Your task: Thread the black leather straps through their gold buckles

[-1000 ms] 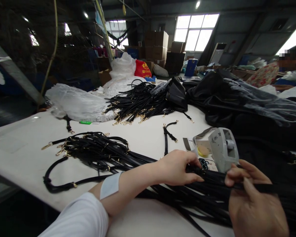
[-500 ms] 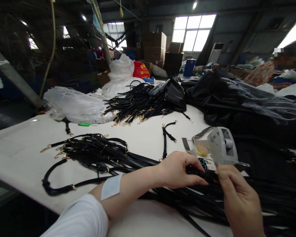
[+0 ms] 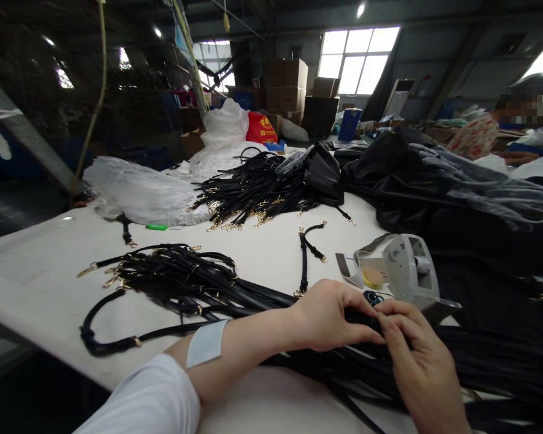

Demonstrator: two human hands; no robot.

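My left hand (image 3: 332, 313) is curled around a black strap (image 3: 361, 319), thumb below and fingers above. My right hand (image 3: 419, 352) pinches at the same strap just right of the left fingertips, so the two hands nearly touch; the fingers hide the exact spot. Under both hands runs a long bundle of black straps (image 3: 248, 293) with gold snap hooks at its left end. One looped strap (image 3: 111, 348) lies at the bundle's near left side. A shorter strap with gold hooks (image 3: 304, 265) rests just beyond my left hand.
Behind my hands stand a grey tape dispenser (image 3: 411, 271), a yellow-edged roll (image 3: 373, 277) and a partly hidden phone (image 3: 371, 297). Farther back are another strap pile (image 3: 253, 187), clear plastic bags (image 3: 140, 190) and black material (image 3: 402, 181). A person (image 3: 475, 135) is at far right.
My right hand has moved left, closing the gap to my left hand, and its fingers now meet near the left fingertips. The left hand stays around the strap.
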